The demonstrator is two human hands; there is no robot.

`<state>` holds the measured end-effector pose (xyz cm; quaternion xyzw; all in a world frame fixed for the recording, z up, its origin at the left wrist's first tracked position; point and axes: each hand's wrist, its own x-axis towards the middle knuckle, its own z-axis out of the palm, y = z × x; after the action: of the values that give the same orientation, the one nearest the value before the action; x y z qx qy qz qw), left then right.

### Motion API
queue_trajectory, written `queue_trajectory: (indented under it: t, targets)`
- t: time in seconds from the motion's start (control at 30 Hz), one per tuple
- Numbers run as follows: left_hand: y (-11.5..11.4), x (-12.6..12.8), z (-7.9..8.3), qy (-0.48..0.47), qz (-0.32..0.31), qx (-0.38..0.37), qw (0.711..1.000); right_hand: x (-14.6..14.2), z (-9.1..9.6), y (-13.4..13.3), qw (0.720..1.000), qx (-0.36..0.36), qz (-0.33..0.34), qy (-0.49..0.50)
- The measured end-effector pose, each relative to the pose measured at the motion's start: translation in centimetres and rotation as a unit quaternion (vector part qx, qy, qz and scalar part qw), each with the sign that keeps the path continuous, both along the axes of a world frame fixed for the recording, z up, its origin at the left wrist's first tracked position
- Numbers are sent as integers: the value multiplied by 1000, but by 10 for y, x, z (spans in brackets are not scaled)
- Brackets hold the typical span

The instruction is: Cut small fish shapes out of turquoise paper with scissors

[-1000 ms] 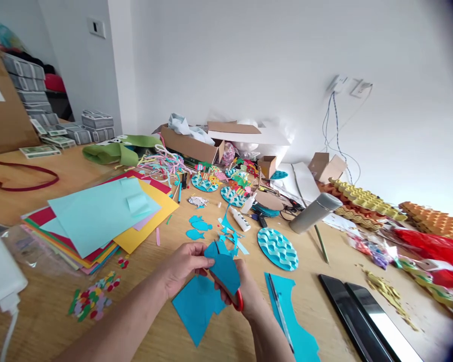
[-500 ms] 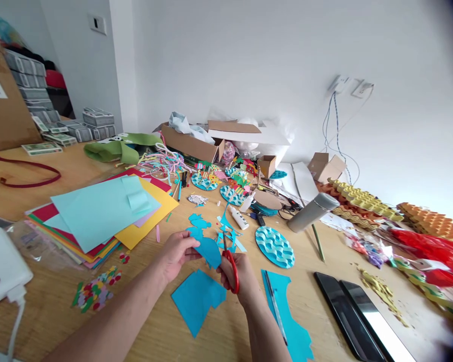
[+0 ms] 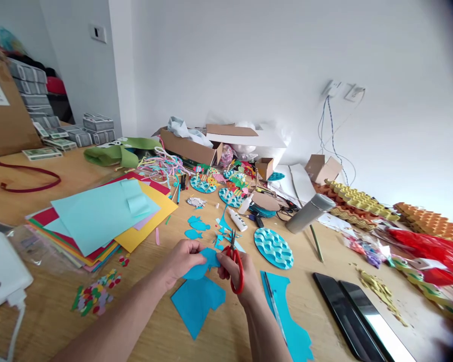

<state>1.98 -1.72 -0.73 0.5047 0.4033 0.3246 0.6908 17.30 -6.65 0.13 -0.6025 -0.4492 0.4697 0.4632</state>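
Between my hands is a small blue paper cutout (image 3: 197, 270), raised above the table. My left hand (image 3: 184, 260) pinches its upper left side. The fingertips of my right hand (image 3: 238, 274) touch its right edge, while the same hand grips red-handled scissors (image 3: 237, 271), blades pointing away and off the paper. Below the hands lies a larger blue paper piece (image 3: 196, 304). Just beyond them are blue fish-shaped cutouts (image 3: 198, 224) and blue paper scraps (image 3: 223, 236). To the right, a pen (image 3: 275, 304) rests on another blue sheet (image 3: 289, 314).
Coloured paper sheets (image 3: 98, 216) are stacked at left, with paper dots (image 3: 96, 294) in front. White glue bottles (image 3: 237, 219), a wavy blue disc (image 3: 274, 248) and a grey flask (image 3: 310, 213) stand or lie beyond. Two black phones (image 3: 347, 311) lie at right. Boxes (image 3: 191, 144) line the wall.
The paper piece has been turned and moved lower left, away from the scissor blades. My right fingertips now touch its edge. The fish cutouts behind are more visible.
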Motion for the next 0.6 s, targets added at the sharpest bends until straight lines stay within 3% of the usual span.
queue_trajectory:
  t: [0.17, 0.37, 0.53, 0.6]
  targets:
    - [2, 0, -1, -25, 13, -4, 1000, -1, 0, -1, 1000, -4, 9, -1]
    - [10, -4, -3, -109, 129, -55, 984, 2, -3, -1, 993, 54, -101, -5]
    - [5, 0, -3, -212, 112, -151, 959, 1, -6, -2, 981, 95, -169, -2]
    - [0, 5, -4, -219, 74, -168, 958, -1, -6, -2, 978, 102, -184, 5]
